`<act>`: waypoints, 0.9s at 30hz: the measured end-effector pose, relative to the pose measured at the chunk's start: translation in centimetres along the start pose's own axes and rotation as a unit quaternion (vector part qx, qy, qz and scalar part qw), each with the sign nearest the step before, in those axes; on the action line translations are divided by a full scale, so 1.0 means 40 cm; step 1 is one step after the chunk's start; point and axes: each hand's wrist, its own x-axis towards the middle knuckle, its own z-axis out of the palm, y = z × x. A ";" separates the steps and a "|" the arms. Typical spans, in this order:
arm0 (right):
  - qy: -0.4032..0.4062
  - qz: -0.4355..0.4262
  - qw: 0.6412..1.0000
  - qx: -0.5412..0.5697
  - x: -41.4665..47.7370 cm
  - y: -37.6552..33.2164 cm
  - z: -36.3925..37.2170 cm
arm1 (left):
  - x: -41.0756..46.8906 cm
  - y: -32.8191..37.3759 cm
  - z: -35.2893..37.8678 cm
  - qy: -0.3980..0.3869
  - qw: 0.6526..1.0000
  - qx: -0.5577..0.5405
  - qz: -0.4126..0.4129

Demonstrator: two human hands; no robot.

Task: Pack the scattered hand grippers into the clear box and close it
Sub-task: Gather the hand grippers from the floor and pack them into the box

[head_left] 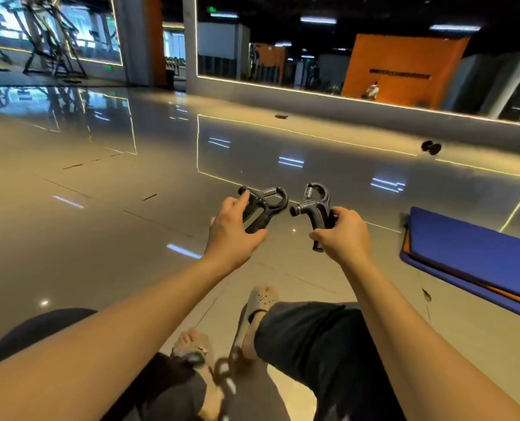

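My left hand holds a black hand gripper by its handles, spring end pointing up and away. In my right hand is a second black hand gripper, gripped by one handle with its spring and hook on top. Both are lifted above the glossy floor in front of me, about a hand's width apart. More dark hand grippers, blurred, lie near my feet at the bottom. No clear box is in view.
I sit on the tiled floor with legs crossed, sandals on. A blue mat lies at the right. A small black dumbbell and a dark object rest by the mirrored wall. Gym machines stand far left.
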 end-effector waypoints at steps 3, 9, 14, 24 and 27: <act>0.029 0.032 0.999 -0.023 -0.059 0.081 -0.128 | -0.044 0.106 0.061 -0.022 0.999 -0.019 0.027; 0.075 0.125 0.988 -0.049 -0.182 0.295 -0.386 | -0.118 0.334 0.221 -0.111 0.989 -0.057 0.080; 0.115 0.196 0.972 -0.055 -0.322 0.495 -0.588 | -0.215 0.547 0.383 -0.178 0.972 -0.079 0.130; 0.185 0.328 0.921 -0.098 -0.538 0.759 -0.883 | -0.385 0.868 0.668 -0.291 0.920 -0.142 0.220; 0.206 0.361 0.904 -0.099 -0.573 0.821 -0.927 | -0.405 0.906 0.757 -0.333 0.902 -0.152 0.227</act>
